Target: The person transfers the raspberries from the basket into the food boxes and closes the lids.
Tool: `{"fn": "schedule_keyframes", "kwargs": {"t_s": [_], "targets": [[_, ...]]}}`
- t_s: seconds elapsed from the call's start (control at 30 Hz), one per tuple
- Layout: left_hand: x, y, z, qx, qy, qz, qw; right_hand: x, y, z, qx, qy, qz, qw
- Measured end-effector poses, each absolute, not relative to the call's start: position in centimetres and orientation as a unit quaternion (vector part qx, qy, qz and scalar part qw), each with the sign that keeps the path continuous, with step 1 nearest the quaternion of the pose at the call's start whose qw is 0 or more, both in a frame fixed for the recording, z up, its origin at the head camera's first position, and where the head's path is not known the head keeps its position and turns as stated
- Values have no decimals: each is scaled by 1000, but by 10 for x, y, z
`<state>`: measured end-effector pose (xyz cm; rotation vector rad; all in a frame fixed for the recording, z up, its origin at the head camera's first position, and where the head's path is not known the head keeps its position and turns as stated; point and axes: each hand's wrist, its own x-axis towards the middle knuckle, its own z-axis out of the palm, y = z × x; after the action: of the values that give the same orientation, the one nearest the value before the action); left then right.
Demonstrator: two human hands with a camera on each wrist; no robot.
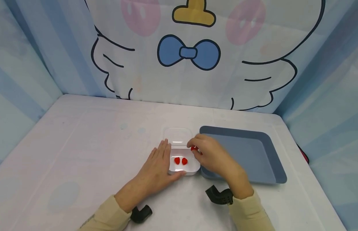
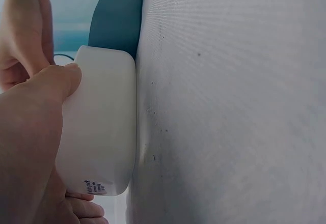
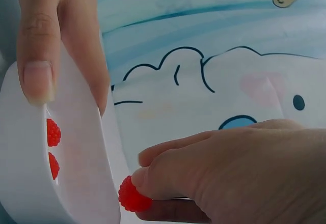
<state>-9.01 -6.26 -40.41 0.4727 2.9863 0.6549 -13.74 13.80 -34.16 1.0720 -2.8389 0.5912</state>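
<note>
Head view: right hand (image 1: 210,154) is pinching a red berry (image 3: 133,196) — uneven squeezing could be causing a slip — while straight-fingered left hand (image 1: 158,167) is touching white box (image 2: 102,122).

red raspberries (image 1: 184,161), white box (image 1: 193,168) with dark print (image 2: 95,187), clear lid (image 1: 177,135), blue-grey tray (image 1: 251,157), white tablecloth (image 1: 95,154) with pale blue dots (image 1: 64,194), blue-and-white striped curtain (image 1: 20,93), black-outlined blue bow tie (image 1: 188,52), pink cheeks (image 1: 140,16), beige sleeves (image 1: 108,215), black wrist mounts (image 1: 142,214)

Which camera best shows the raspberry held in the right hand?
The right wrist view: the raspberry is close, its bumpy surface clear. The head view shows only a small red part; the left wrist view doesn't show it.
</note>
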Motion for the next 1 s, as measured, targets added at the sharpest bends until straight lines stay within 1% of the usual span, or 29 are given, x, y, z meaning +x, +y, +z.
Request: {"fn": "schedule_keyframes", "kwargs": {"t_s": [0.23, 0.53, 0.7, 1.0], "targets": [[-90, -62, -405, 156, 966, 207, 19, -133, 129, -345, 369, -914, 168, 1], [-90, -63, -404, 158, 964, 214, 16, -129, 122, -348, 358, -916, 164, -76], [-89, -63, -403, 158, 964, 211, 21, -128, 121, -350, 342, -918, 168, -107], [-89, -63, -403, 159, 964, 212, 20, -126, 119, -350, 329, -921, 170, -117]]}}
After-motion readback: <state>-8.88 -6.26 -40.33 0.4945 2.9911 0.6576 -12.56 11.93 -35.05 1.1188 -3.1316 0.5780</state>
